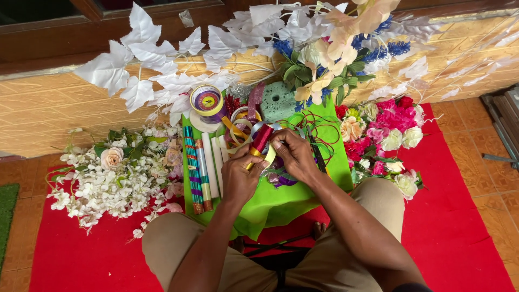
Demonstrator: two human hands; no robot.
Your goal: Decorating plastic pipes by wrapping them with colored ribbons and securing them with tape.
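Note:
My left hand [240,176] and my right hand [292,154] meet over a bright green cloth [281,203] in front of my knees. Both hands grip one roll of red ribbon [263,138] with a yellow strip [255,152] hanging from it. Loose ribbon coils in gold, silver and purple lie in a heap [241,128] under and behind the hands. Several wrapped sticks and tubes [201,167] lie side by side just left of my left hand.
White artificial flowers [116,178] lie at the left on a red mat [459,227]. Pink, red and white flowers [386,135] lie at the right. White leaves [157,75], a green foam block [277,101], a tape spool [207,101] and a wooden wall stand behind.

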